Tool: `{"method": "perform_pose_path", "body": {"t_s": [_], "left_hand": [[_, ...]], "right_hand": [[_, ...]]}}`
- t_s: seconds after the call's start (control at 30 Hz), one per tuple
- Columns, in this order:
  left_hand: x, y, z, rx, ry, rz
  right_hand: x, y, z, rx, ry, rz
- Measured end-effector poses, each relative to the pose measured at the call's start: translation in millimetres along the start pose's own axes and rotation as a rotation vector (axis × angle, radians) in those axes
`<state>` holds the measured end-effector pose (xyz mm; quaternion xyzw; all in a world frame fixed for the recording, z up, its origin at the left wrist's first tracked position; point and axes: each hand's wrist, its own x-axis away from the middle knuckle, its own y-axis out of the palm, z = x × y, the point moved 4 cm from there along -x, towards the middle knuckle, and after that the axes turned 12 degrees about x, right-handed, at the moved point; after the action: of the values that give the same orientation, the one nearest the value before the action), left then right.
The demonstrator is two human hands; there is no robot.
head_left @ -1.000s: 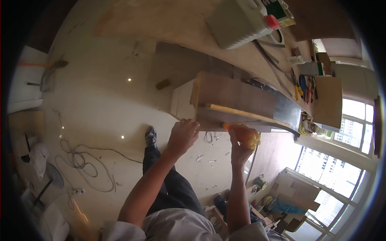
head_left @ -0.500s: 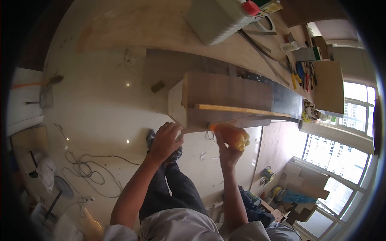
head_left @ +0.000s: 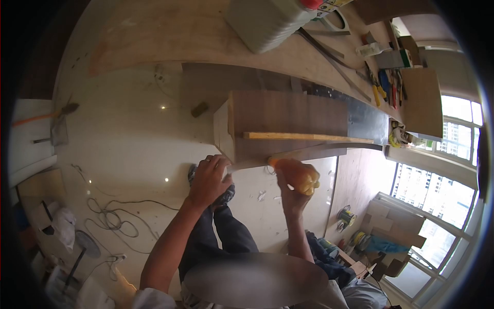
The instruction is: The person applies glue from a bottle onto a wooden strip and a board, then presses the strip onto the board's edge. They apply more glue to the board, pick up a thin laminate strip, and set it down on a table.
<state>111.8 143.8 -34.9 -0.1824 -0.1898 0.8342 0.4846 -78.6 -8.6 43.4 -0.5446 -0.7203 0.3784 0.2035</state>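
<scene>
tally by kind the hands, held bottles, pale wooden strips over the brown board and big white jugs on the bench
hands: 2, left hand and right hand
held bottle: 1
pale wooden strip: 1
big white jug: 1
total: 5

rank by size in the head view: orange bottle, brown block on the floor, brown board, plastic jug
1. Brown board
2. Plastic jug, partly cut off
3. Orange bottle, in the right hand
4. Brown block

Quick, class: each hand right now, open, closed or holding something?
Left hand: fingers curled near the brown board; whether it holds anything cannot be told.
Right hand: closed around the orange bottle.
</scene>
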Motion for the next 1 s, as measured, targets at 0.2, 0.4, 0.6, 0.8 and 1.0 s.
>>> {"method": "perform_pose_path", "body": {"t_s": [0.2,0.4,0.6,0.8,1.0], "left_hand": [[-1.8,11.0,2.6,-0.04,-0.061,-0.088],[-3.2,9.2,19.5,0.201,-0.301,-0.043],[12.4,36.6,-12.0,0.626,-0.346,0.118],[0.2,53.5,3.1,0.481,-0.126,0.179],[7.0,64.4,-5.2,0.464,-0.203,0.197]], "right_hand": [[-3.5,-0.7,1.3,-0.025,0.01,-0.069],[-13.4,-3.4,13.6,-0.051,0.067,-0.069],[-20.4,-7.8,15.7,-0.073,0.129,-0.092],[-4.1,1.3,8.1,-0.054,0.107,-0.097],[-0.6,-7.9,2.8,0.064,-0.21,-0.021]]}}
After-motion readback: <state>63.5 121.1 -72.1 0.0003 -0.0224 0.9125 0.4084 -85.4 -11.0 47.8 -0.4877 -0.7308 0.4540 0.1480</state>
